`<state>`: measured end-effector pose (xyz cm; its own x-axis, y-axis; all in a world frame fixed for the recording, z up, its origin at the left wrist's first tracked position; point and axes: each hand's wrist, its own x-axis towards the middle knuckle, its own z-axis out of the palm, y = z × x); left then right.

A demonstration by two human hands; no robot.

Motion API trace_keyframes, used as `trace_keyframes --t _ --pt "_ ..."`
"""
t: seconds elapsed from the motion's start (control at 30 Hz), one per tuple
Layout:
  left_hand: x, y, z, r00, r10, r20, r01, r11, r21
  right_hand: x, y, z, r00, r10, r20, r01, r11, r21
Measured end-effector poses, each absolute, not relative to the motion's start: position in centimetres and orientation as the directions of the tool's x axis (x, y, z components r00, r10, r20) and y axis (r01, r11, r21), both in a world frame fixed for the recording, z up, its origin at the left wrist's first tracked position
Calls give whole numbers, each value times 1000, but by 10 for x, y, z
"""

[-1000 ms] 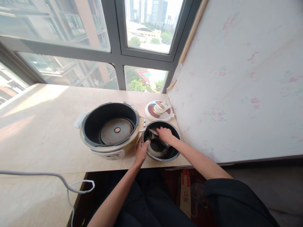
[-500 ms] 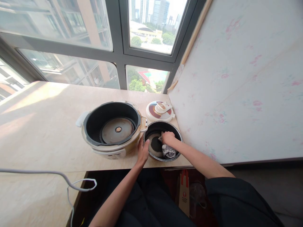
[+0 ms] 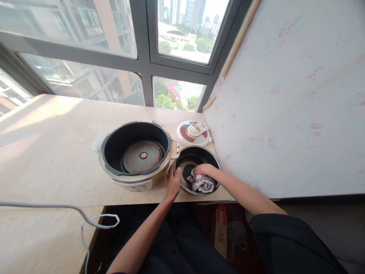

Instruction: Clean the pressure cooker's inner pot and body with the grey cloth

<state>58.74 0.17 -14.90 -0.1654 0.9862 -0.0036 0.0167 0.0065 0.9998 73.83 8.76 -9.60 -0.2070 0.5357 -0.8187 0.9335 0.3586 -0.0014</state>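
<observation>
Here we are with 2 hands at work, and the right hand (image 3: 202, 170) is down inside the dark inner pot (image 3: 196, 153), fingers closed on a grey-and-white patterned cloth (image 3: 203, 185) that bunches up just below them against the near side! Over to the left hand (image 3: 173, 185): we see it unclenched against the pot's outer side, thumb up at the rim, though how firmly it grips we cannot tell. Directly under the right hand, the pot's floor shows a dark round patch with a paler band around it. Just left of the left hand stands the big cooker body (image 3: 134, 137), lidless, and we look straight in at the round metal plate (image 3: 152, 152) at its bottom. Beyond both hands, just behind the pot, lies the lid (image 3: 192, 133), its pale handle uppermost. All 3 pieces sit on the bench (image 3: 62, 156), and well left of the hands, nearer to us, a grey cable (image 3: 62, 205) runs across it.
</observation>
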Motion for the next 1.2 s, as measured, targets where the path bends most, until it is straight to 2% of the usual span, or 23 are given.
trace_keyframes --t 0.1,0.17,0.27,0.37,0.53,0.7,1.0,1.2 --pt "588 1 -150 -173 985 -12 21 16 1000 730 84 -88 -269 440 -857 901 429 -62" --pt "588 1 -150 -172 985 -3 22 6 1000 725 81 -84 -329 421 -846 878 465 -110" --pt "588 1 -151 -173 985 24 20 -21 1000 717 77 -82 -434 438 -787 839 514 -176" --pt "589 2 -152 -181 982 46 8 -45 999 711 73 -85 -508 503 -699 812 551 -193" --pt "588 2 -152 -173 984 41 -10 -43 999 709 66 -94 -509 663 -548 835 536 -127" --pt "588 2 -153 -155 987 46 -37 -53 998 711 60 -100 -431 815 -388 890 456 -32" --pt "582 3 -152 -100 993 61 -26 -64 998 726 73 -99 -371 886 -277 905 412 106" --pt "580 3 -149 -91 994 55 0 -56 998 739 75 -94 -260 900 -351 936 324 136"
